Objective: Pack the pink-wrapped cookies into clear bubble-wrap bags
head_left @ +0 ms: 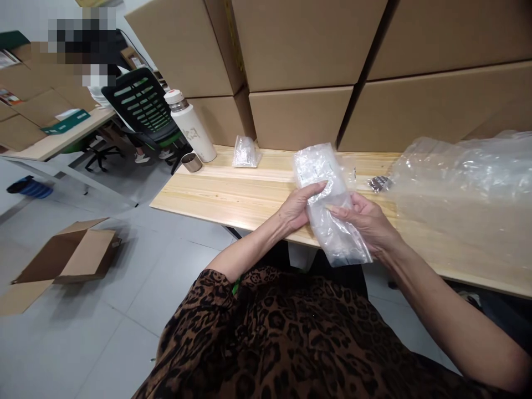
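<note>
Over the front edge of the wooden table [216, 191], a long clear plastic bag [322, 166] is held between both hands. My left hand [300, 208] grips its left side, thumb lying across the front. From the right, my right hand [368, 219] pinches the bag near its middle, thumb on top and fingers behind. The plastic is shiny and creased; what it contains, if anything, I cannot make out. Just right of the bag, a small dark-labelled packet [380, 183] lies on the table beside a large heap of clear plastic bags [457, 188].
Stacked cardboard boxes [301, 119] line the table's back edge. A white thermos [193, 130], a metal cup [191, 162] and a small clear packet [245, 152] stand at the left. An open carton [83, 255] lies on the floor. A person sits beyond a green-black chair [139, 105].
</note>
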`<control>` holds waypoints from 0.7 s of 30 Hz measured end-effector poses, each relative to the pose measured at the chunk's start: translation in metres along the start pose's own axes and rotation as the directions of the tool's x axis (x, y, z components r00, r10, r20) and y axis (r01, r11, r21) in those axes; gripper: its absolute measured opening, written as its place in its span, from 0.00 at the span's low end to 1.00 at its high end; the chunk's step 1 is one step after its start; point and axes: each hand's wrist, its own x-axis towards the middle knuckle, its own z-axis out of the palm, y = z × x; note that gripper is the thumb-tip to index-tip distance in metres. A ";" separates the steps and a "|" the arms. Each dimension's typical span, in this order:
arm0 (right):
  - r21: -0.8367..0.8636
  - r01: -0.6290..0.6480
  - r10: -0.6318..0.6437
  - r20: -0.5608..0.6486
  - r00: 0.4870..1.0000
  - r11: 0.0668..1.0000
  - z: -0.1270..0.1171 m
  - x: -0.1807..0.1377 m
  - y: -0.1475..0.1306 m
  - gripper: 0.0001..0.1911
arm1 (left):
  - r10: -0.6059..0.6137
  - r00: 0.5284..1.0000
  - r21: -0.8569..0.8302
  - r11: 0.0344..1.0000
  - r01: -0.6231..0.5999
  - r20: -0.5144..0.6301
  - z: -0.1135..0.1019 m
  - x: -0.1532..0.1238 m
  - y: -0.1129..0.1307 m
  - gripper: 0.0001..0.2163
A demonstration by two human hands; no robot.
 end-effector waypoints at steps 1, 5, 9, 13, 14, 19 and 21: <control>-0.027 0.031 -0.031 -0.010 0.999 0.999 -0.004 0.001 0.001 0.34 | 0.031 0.999 0.009 0.999 -0.031 -0.006 0.000 0.000 0.001 0.13; -0.247 0.188 -0.197 -0.009 0.980 0.950 -0.021 -0.001 0.004 0.30 | 0.218 0.974 0.030 0.976 -0.217 -0.059 0.002 -0.002 0.013 0.21; -0.606 0.441 -0.641 -0.152 0.753 0.662 -0.012 -0.023 0.010 0.21 | 0.395 0.907 0.083 0.919 -0.386 -0.148 0.008 -0.002 0.030 0.22; -0.324 0.255 -0.262 0.022 0.965 0.911 0.016 -0.039 0.011 0.28 | 0.548 0.825 0.171 0.833 -0.526 -0.137 0.014 -0.009 0.039 0.14; -0.184 0.123 -0.108 0.091 0.990 0.975 0.022 -0.037 0.009 0.33 | 0.565 0.818 0.194 0.819 -0.540 -0.105 0.016 -0.013 0.039 0.14; 0.270 -0.167 0.102 0.241 0.965 0.948 0.040 -0.011 0.000 0.41 | 0.452 0.889 0.255 0.853 -0.456 0.077 0.019 -0.040 0.038 0.19; 0.353 -0.122 0.035 0.243 0.970 0.928 0.045 -0.003 -0.001 0.39 | 0.381 0.915 0.240 0.883 -0.403 0.137 0.018 -0.046 0.037 0.21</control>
